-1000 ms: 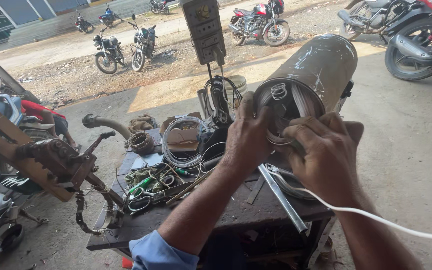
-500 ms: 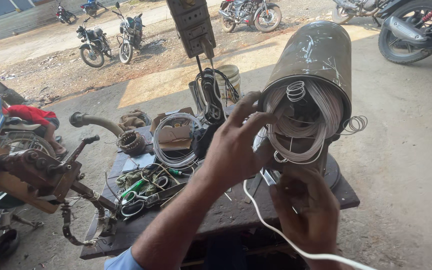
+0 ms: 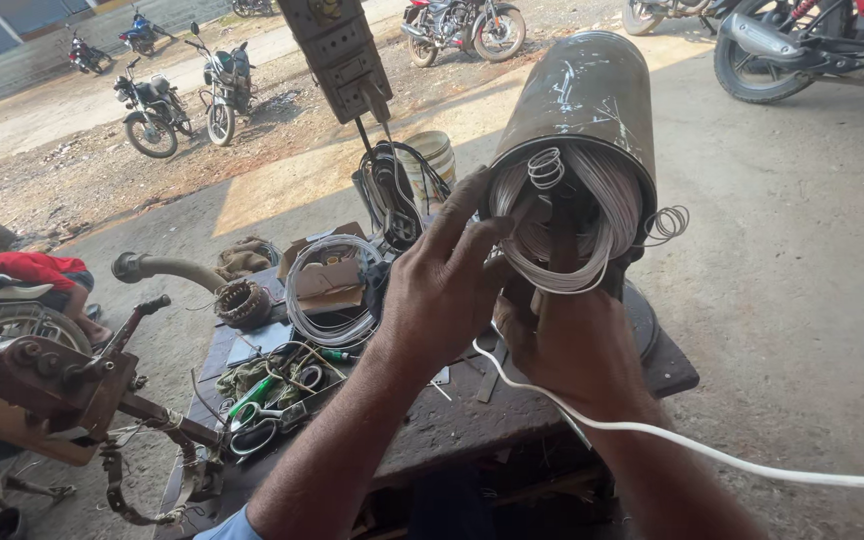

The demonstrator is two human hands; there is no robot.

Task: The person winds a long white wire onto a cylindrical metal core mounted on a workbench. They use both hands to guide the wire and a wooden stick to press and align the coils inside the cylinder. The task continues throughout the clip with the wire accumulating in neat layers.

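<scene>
At frame centre, left hand [image 3: 444,290] with fingers spread, fingertips touching white wire windings [image 3: 564,225] in the mouth of a dark metal cylinder [image 3: 582,100]. At 5 o'clock of it, right hand [image 3: 564,345] cupped under the windings, grasp unclear, white cable [image 3: 712,452] trailing across the wrist. At 9 o'clock, wire coil [image 3: 330,290] and green-handled scissors [image 3: 267,400] on the bench [image 3: 432,420].

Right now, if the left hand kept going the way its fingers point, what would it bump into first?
Most likely the white wire coils packed in the open end of the metal cylinder. The left hand has its fingertips right at that bundle, seemingly touching it, though depth is hard to judge.
</scene>
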